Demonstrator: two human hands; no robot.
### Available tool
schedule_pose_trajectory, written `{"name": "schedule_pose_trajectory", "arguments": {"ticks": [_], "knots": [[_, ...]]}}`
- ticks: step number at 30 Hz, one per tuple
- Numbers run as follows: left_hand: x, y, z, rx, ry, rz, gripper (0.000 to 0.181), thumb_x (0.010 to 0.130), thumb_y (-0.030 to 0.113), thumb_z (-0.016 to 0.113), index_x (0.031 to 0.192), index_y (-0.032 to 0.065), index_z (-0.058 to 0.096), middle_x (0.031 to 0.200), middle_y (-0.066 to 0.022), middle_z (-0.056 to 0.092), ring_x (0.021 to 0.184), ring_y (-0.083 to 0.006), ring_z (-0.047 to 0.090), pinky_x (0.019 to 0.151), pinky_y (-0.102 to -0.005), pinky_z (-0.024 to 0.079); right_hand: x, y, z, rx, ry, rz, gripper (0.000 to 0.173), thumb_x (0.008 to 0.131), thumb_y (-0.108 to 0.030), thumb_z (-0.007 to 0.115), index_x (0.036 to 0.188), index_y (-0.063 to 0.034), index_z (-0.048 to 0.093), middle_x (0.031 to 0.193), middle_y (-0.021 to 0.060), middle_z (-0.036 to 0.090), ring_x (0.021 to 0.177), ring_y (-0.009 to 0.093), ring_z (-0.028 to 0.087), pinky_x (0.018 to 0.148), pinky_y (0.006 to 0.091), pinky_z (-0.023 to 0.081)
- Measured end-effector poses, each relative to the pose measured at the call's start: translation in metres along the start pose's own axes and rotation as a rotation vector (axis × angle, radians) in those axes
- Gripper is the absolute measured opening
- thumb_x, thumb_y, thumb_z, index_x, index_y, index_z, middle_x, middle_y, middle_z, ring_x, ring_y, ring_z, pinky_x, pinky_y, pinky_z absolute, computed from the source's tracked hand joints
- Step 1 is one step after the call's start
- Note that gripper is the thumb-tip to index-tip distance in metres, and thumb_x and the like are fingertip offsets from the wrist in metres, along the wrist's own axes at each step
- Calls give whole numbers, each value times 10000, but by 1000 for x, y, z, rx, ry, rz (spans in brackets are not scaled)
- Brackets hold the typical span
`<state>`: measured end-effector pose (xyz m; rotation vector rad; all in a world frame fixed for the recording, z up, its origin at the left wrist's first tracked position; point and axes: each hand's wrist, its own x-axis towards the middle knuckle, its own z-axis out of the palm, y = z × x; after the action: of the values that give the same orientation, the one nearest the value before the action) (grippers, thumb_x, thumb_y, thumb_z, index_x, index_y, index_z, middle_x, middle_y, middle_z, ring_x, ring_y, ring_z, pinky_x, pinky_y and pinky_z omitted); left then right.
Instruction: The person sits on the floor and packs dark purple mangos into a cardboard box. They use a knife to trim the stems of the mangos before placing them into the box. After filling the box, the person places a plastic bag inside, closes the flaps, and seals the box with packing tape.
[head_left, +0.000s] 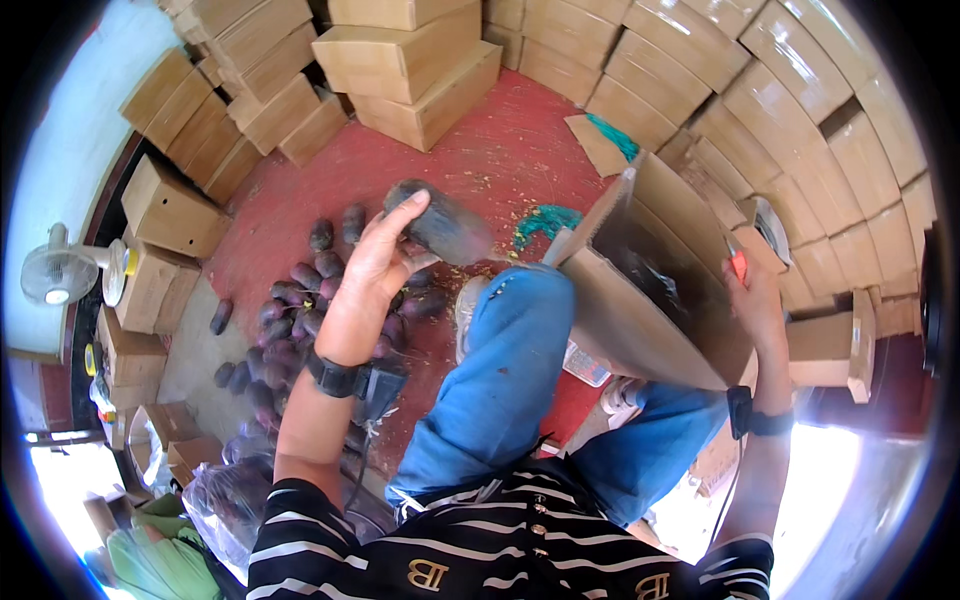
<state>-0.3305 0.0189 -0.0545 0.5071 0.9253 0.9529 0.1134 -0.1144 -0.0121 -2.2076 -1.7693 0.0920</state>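
Note:
My left hand (386, 251) grips a large, dark purple root vegetable (439, 225) above the floor, its lower end blurred. In my right hand (756, 300) is a small knife with an orange handle (739, 266), its blade pointing up and away from me. An open cardboard box (637, 315) stands tilted between my right hand and my knee, with dark, shiny contents (652, 274) that I cannot make out. Below my left arm, a pile of similar purple roots (277, 356) lies on the floor.
Cardboard boxes (405, 67) are stacked along the walls. Green netting (544, 223) and plant scraps lie on the red floor (480, 165). A fan (60, 270) stands at left, above a filled clear plastic bag (229, 506). A person in green (161, 559) is at lower left.

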Motion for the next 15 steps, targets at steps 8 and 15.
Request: {"name": "schedule_pose_trajectory", "arguments": {"ticks": [8,15], "knots": [[-13,11,30,192,-67,417,473,824,216,667,1221,54,467,1130,-83,559,1049,-226,542,878,-439,450,-6,44,-33,586,-438,609,234,883,-269,579,919,-39,569,726,28,605,568,117,610,466,225,488],[-6,18,151,425,-259,621,442,771,130,720,1139,-5,517,1034,-79,597,957,-173,578,849,-326,466,-2,54,-26,851,-693,699,314,875,-283,592,1095,-61,561,869,35,622,619,119,635,505,236,524]]}}
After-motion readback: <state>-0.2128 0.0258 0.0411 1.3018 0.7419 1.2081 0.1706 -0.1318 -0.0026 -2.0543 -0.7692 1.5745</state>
